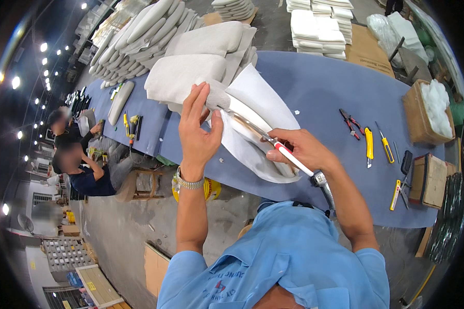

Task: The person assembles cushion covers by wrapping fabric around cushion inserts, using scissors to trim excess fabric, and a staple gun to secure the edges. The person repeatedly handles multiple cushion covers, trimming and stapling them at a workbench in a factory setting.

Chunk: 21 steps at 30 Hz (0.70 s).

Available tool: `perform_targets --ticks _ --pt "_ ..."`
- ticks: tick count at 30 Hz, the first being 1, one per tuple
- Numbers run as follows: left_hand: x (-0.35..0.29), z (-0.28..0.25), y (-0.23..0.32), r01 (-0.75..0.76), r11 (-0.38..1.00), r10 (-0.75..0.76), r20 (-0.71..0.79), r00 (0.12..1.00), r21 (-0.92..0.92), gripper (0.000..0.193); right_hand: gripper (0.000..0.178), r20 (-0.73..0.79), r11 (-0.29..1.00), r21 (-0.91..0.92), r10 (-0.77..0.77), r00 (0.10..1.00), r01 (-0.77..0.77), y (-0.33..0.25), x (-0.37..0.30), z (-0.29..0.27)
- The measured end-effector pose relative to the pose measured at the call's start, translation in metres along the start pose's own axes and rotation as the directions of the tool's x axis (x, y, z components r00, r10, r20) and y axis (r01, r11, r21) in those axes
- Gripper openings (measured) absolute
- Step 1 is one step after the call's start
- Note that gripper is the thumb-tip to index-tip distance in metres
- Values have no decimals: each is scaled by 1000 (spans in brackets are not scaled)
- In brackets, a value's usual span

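Note:
A padded grey fabric piece (186, 77) with a white cloth flap (260, 95) and a white inner edge lies across the table in front of me. My right hand (299, 149) is closed around a long metal tool with a red-and-white handle (283, 150); its exact kind is unclear. The tool's narrow metal end points left and away, into the fold between the flap and another white cloth (232, 144). Beside that tip, my left hand (198, 126) rests against the grey fabric, fingers stretched out and thumb apart.
On the blue table (325, 92) at right lie pliers (351, 123), a yellow cutter (369, 147), a screwdriver (384, 144) and a box of white stuffing (438, 108). Stacked grey pads (144, 38) rise at far left. Two people (90, 175) sit at left.

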State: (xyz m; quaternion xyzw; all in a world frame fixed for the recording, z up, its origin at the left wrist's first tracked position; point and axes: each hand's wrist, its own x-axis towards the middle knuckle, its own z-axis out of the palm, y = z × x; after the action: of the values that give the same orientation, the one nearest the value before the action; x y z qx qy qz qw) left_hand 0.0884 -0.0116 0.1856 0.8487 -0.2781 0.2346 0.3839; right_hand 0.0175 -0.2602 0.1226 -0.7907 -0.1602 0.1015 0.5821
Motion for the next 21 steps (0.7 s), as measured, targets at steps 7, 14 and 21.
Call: perform_targets --ticks 7,14,21 --pt "-4 8 2 -11 999 10 -24 1000 -47 49 61 28 1000 29 -4 1000 3 -8 7 -6" --pt "-6 9 9 -3 995 6 26 1000 -97 41 49 130 919 365 109 985 -150 -17 0 -13" --pt "-8 15 11 -113 992 109 81 991 50 40 50 169 933 356 1 986 -61 -3 -1 -12"
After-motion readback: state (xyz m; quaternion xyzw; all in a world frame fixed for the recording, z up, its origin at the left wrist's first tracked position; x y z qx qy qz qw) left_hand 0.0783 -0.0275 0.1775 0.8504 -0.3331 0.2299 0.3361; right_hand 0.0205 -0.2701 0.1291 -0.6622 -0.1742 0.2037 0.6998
